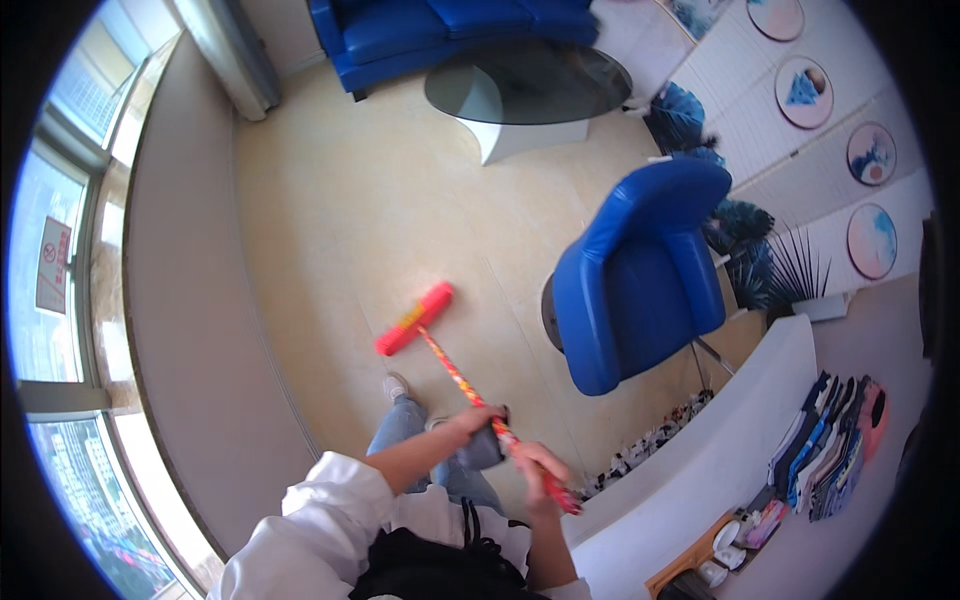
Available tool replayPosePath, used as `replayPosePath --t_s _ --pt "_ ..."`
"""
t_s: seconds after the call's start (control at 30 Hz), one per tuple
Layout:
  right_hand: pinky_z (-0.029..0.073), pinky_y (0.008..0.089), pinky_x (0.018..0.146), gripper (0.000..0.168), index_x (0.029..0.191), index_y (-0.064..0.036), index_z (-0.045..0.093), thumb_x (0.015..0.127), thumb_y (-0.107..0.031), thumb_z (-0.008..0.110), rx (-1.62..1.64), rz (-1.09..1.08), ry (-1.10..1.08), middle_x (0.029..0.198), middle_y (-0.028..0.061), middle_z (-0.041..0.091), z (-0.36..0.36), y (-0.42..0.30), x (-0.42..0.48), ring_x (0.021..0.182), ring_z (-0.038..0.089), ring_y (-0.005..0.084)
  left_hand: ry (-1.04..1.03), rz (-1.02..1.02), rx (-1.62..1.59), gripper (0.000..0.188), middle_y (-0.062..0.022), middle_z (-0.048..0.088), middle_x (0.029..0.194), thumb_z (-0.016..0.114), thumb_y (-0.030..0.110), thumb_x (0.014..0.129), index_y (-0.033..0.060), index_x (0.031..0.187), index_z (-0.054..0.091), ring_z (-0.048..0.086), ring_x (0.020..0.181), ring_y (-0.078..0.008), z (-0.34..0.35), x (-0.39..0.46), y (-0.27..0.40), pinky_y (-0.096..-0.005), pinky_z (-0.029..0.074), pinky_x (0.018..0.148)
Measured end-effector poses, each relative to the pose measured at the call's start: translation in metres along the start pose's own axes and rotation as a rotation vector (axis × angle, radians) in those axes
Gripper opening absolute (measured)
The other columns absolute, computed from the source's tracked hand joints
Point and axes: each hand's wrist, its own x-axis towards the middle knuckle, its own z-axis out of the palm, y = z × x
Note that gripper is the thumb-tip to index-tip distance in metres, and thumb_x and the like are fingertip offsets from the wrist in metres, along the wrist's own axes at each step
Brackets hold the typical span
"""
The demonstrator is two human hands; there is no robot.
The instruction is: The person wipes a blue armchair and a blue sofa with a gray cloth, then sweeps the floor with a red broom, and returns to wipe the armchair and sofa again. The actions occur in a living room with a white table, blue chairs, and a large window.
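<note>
A broom with a red head [415,319] and a red, yellow-patterned handle [454,369] slants across the beige floor. Its head lies on the floor in front of my feet. My left hand [478,420] grips the handle around its middle. Nearer the upper end, my right hand [541,463] is closed around the same handle. A dark grey object [481,450] is just below my left hand; what it is, I cannot tell.
A blue armchair [645,292] stands to the right, by plants. Ahead are a dark oval glass table [529,81] and a blue sofa [397,34]. A low wall [187,285] under windows runs along the left. At lower right, a white curved counter [675,480] stands near folded clothes [825,442].
</note>
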Motion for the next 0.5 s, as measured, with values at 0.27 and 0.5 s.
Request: replayPosePath --t_s 0.27,0.5 --pt "0.042 0.025 0.057 0.015 0.063 0.002 0.052 0.078 -0.001 0.051 -0.084 0.024 0.185 0.061 0.0068 0.053 0.034 -0.061 0.014 0.058 0.051 0.0124 -0.428 -0.083 -0.069 0.035 -0.0063 0.065 0.069 0.055 0.039 0.084 0.0055 0.078 0.063 0.059 0.054 -0.0178 0.048 -0.057 0.023 -0.029 0.05 0.054" --pt "0.039 0.0243 0.054 0.021 0.069 -0.002 0.052 0.084 -0.01 0.065 -0.29 -0.062 0.104 0.064 0.0027 0.055 0.103 -0.061 0.04 0.06 0.048 0.0072 -0.052 0.624 0.883 0.055 -0.0077 0.062 0.092 0.052 0.053 0.087 0.0033 0.106 0.063 0.059 0.08 -0.0157 -0.047 -0.164 0.09 -0.0292 0.047 0.069"
